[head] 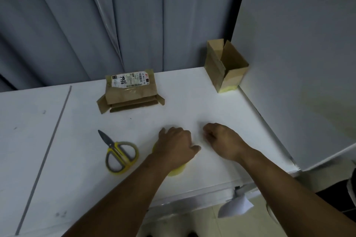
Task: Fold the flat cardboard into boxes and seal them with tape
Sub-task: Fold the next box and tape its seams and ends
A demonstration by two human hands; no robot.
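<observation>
Tape roll (176,171) sits gripped under your left hand (176,145); your right hand (221,140) rests curled, empty. Steady the roll, peel its end.

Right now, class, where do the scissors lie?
In the head view, the scissors lie on the white table, just left of the left hand and nearer the person than the flattened box.
</observation>
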